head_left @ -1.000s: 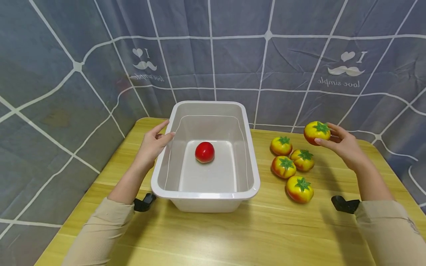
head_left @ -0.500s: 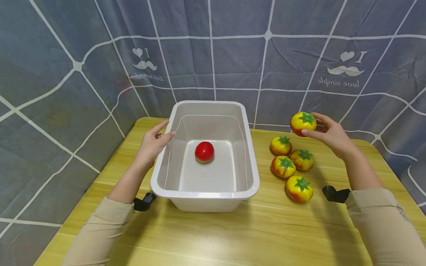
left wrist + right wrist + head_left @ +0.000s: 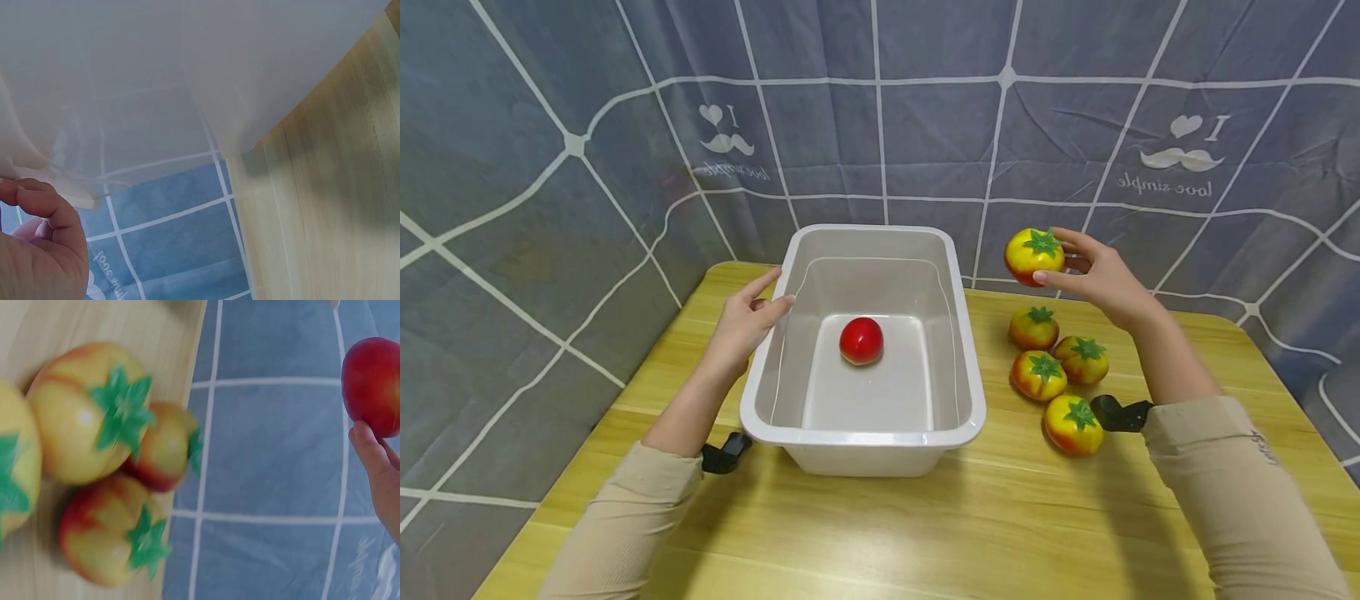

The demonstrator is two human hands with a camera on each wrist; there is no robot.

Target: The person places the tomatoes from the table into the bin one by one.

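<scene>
The right hand (image 3: 1099, 277) is pinching a round, glossy yellow-red fruit (image 3: 1032, 255) aloft, and toward its eight o'clock a rectangular off-white plastic tub (image 3: 862, 438) is lying, the left hand (image 3: 740, 332) gripping its nine-o'clock edge.

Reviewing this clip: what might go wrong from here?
The raised tomato-like fruit, held from one side by the right hand, might slip and drop. The black wrist mount, beside the frontmost fruit in the head view, could nudge it. If released into the plastic tub, the held fruit might knock the red one.
</scene>
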